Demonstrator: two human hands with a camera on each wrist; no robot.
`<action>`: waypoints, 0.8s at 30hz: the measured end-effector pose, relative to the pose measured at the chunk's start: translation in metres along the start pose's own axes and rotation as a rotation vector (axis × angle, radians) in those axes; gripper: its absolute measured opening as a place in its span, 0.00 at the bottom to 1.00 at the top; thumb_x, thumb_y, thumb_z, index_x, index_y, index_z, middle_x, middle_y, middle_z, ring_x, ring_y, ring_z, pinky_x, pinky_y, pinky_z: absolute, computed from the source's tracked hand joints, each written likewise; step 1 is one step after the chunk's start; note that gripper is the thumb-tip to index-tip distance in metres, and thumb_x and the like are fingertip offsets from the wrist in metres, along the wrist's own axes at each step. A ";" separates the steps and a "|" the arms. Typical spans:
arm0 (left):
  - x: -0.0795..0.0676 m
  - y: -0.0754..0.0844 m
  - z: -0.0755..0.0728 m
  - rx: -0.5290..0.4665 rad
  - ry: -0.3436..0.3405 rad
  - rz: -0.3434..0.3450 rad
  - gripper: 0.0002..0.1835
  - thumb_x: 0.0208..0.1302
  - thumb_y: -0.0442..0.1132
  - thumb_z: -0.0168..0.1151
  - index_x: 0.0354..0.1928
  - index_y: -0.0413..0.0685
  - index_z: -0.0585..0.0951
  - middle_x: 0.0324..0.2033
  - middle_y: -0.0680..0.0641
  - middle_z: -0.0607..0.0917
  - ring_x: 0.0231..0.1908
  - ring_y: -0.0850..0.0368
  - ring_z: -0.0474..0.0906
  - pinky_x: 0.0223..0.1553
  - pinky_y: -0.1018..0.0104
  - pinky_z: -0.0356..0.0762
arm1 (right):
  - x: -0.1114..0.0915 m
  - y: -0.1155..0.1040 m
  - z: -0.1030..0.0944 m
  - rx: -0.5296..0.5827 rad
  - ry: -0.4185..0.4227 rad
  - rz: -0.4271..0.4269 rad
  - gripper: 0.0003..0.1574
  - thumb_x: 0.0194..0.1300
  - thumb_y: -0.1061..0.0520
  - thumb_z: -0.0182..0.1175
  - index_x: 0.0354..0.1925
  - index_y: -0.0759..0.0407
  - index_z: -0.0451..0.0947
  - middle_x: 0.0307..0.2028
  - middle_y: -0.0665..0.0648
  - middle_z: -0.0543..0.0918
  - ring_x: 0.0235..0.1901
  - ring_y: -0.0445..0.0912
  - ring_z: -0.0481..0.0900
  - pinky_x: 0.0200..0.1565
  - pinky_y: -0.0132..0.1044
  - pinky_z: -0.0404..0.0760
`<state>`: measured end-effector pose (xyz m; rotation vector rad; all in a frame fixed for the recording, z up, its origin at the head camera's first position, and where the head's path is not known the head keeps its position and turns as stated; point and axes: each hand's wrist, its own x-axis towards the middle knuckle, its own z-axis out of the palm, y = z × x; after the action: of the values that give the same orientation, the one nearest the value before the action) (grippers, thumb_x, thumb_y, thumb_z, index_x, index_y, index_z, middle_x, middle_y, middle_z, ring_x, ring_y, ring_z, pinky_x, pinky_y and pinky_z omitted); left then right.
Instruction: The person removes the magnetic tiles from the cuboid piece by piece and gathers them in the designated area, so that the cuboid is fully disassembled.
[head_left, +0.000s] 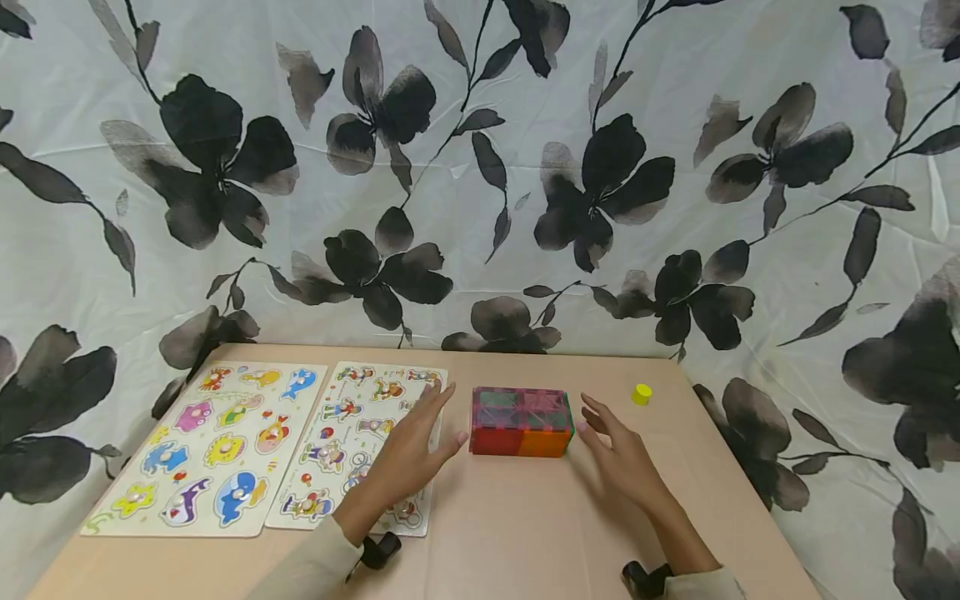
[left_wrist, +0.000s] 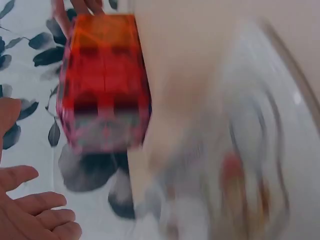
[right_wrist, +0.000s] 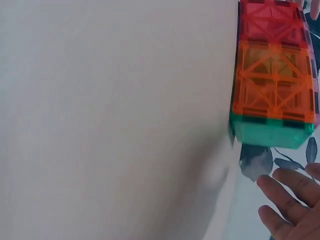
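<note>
A box of see-through magnetic tiles (head_left: 517,437) stands on the table, with red and orange tiles on its front and pinkish ones on top. In the right wrist view its near end is a green tile (right_wrist: 272,134). My left hand (head_left: 411,446) is spread just left of the box, above a puzzle board, and holds nothing. On the other side my right hand (head_left: 621,458) hovers close to the box's right end, fingers extended and nothing gripped. The left wrist view is blurred, but the left hand (left_wrist: 35,215) appears apart from the box (left_wrist: 105,80).
Two picture puzzle boards lie side by side at the left: one with cartoon animals (head_left: 251,442), one with small figures (head_left: 322,479). A small yellow cylinder (head_left: 641,394) sits at the back right of the wooden table (head_left: 510,533). Behind hangs a floral cloth (head_left: 480,208).
</note>
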<state>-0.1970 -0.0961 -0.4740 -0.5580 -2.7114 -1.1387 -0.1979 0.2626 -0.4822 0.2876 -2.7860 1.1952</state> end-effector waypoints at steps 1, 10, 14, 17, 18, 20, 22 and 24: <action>0.002 0.002 0.004 -0.049 -0.002 -0.014 0.42 0.74 0.55 0.66 0.84 0.58 0.62 0.83 0.44 0.61 0.83 0.40 0.55 0.80 0.33 0.59 | 0.002 0.000 0.002 0.028 -0.008 0.017 0.37 0.84 0.38 0.51 0.82 0.45 0.60 0.73 0.66 0.76 0.72 0.64 0.76 0.69 0.72 0.73; 0.021 0.008 0.028 -0.349 -0.006 -0.090 0.38 0.72 0.46 0.70 0.80 0.59 0.67 0.80 0.45 0.68 0.78 0.37 0.67 0.76 0.39 0.69 | 0.014 0.003 0.013 0.270 -0.104 0.199 0.41 0.80 0.30 0.51 0.82 0.40 0.61 0.70 0.62 0.80 0.72 0.60 0.76 0.77 0.69 0.65; 0.026 0.007 0.036 -0.453 -0.024 -0.063 0.38 0.74 0.39 0.68 0.81 0.54 0.65 0.82 0.42 0.63 0.80 0.36 0.63 0.77 0.44 0.68 | 0.016 0.004 0.017 0.368 -0.128 0.210 0.37 0.84 0.37 0.51 0.82 0.46 0.60 0.69 0.64 0.81 0.71 0.59 0.78 0.76 0.61 0.70; 0.028 0.006 0.040 -0.519 -0.021 -0.055 0.37 0.74 0.35 0.67 0.81 0.53 0.66 0.83 0.39 0.59 0.78 0.32 0.64 0.73 0.43 0.71 | 0.017 0.004 0.018 0.430 -0.145 0.204 0.35 0.86 0.44 0.49 0.82 0.51 0.60 0.69 0.67 0.80 0.68 0.58 0.81 0.73 0.56 0.75; 0.028 0.006 0.041 -0.535 -0.022 -0.054 0.36 0.75 0.35 0.66 0.81 0.53 0.66 0.83 0.39 0.58 0.78 0.31 0.64 0.72 0.42 0.73 | 0.017 0.004 0.019 0.448 -0.142 0.215 0.33 0.86 0.45 0.49 0.81 0.51 0.61 0.69 0.67 0.81 0.66 0.57 0.83 0.73 0.55 0.76; 0.030 0.006 0.043 -0.556 -0.025 -0.058 0.35 0.76 0.35 0.65 0.81 0.54 0.67 0.84 0.39 0.57 0.77 0.31 0.64 0.71 0.42 0.74 | 0.016 0.004 0.019 0.462 -0.148 0.217 0.33 0.87 0.47 0.48 0.82 0.52 0.61 0.68 0.67 0.80 0.64 0.56 0.84 0.72 0.53 0.78; 0.032 0.005 0.044 -0.561 -0.023 -0.051 0.33 0.77 0.34 0.64 0.80 0.53 0.68 0.84 0.40 0.58 0.78 0.32 0.63 0.71 0.42 0.74 | 0.016 0.005 0.018 0.467 -0.156 0.220 0.33 0.87 0.48 0.47 0.82 0.53 0.60 0.69 0.68 0.80 0.64 0.55 0.84 0.72 0.53 0.78; 0.033 0.004 0.046 -0.570 -0.019 -0.043 0.32 0.77 0.34 0.63 0.79 0.50 0.69 0.83 0.40 0.59 0.79 0.33 0.62 0.71 0.41 0.74 | 0.016 0.005 0.017 0.472 -0.158 0.229 0.32 0.87 0.48 0.47 0.82 0.53 0.60 0.69 0.68 0.79 0.64 0.55 0.84 0.72 0.52 0.77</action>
<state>-0.2256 -0.0515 -0.4941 -0.5759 -2.3986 -1.9377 -0.2145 0.2515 -0.4954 0.0977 -2.6800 1.9637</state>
